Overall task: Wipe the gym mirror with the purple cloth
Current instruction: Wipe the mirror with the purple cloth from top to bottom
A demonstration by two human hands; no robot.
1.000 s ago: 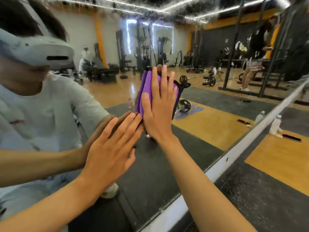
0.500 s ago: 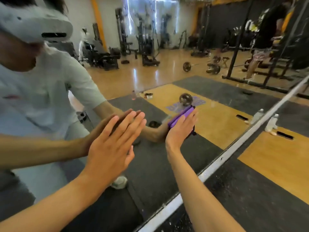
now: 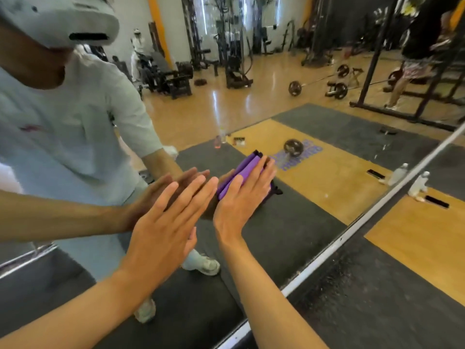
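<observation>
Purple cloth sits flat on the gym mirror, squashed under the right hand. That hand's fingers are straight and close together, pressing it on the glass. The folded cloth runs long the same way the fingers point, up and to the right. Just beside it, the left hand rests flat with fingers spread a little. The mirror's bottom edge is near below. Lots of free glass lies up and to the right.

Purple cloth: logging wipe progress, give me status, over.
Right hand flat, pressing purple cloth on mirror. Left hand flat, braced on glass beside it. Nothing obstructing.
</observation>
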